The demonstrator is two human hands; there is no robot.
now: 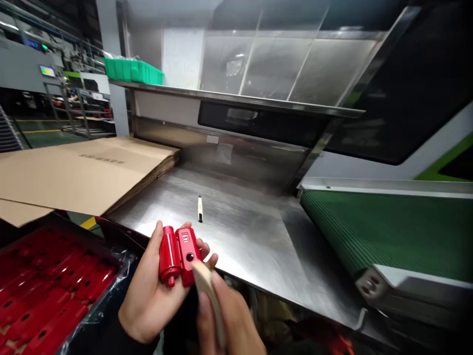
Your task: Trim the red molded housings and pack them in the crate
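Left hand (pixel 148 296) grips red plastic part (pixel 179 254); right hand (pixel 231 320) pinches pale stick (pixel 207 291) (tip touching part).

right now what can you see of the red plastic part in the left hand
The red plastic part looks like glossy moulded plastic in two joined sections: a rounded cylinder on the left ending in a small peg, and a flatter block on the right with a round hole and a small slotted window. It lies lengthwise in the palm of the left hand, thumb on its left, fingers curled behind its right edge, held above the front edge of the steel table. The right hand holds a pale flat tool whose tip meets the block's lower corner.
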